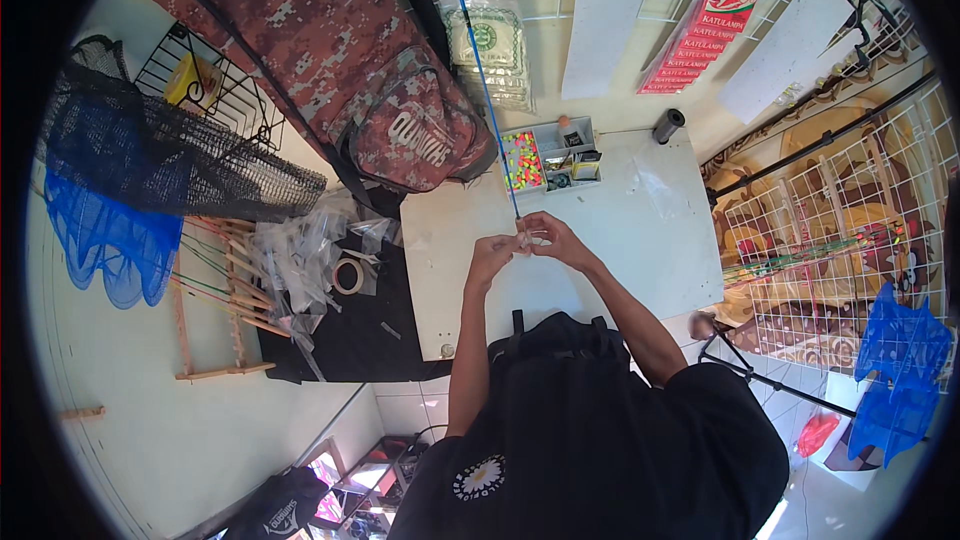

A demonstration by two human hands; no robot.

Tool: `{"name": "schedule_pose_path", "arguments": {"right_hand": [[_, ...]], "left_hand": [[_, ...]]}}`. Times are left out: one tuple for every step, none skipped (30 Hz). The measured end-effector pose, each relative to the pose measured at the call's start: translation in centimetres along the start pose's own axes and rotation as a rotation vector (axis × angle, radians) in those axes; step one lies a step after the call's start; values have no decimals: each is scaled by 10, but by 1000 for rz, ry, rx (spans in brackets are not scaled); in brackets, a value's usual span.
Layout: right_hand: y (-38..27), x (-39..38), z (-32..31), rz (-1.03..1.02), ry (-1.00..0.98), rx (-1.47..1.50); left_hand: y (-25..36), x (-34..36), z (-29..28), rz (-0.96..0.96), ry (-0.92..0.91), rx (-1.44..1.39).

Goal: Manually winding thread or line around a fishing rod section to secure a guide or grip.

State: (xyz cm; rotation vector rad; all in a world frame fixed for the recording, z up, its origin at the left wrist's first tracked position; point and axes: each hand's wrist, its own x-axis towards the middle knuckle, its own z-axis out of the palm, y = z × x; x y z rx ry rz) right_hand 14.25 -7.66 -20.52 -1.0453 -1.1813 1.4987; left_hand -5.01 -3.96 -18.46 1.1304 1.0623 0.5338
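Over the white table (580, 290), my two hands meet at the lower end of a thin blue fishing rod (487, 90), which slants up and slightly left. My right hand (557, 241) is closed, its fingertips pinched at the rod's dark lower end. Close beside it, my left hand (491, 260) is also closed in a pinch, fingertips almost touching the right ones. Whatever lies between the left fingers is too small to make out. Just beyond the hands stands a compartment tray (551, 187) with bright yellow, green and pink bits and small packets.
A camouflage rod bag (300, 50) leans at the upper left. Plastic bags (305, 260) and a tape roll (348, 277) lie on black cloth to the left. A dark cylinder (668, 125) stands at the table's far edge. Blue nets (895, 380) hang at the right.
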Motion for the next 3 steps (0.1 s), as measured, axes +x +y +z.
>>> {"name": "schedule_pose_path", "arguments": {"right_hand": [[-1,1,-3,78,-42,80],[-1,3,-5,121,-60,105],[0,5,-9,163,-77,130]], "left_hand": [[1,-1,0,3,-17,-19],[2,-1,0,5,-34,-38],[3,-1,-2,-18,-59,-31]]}}
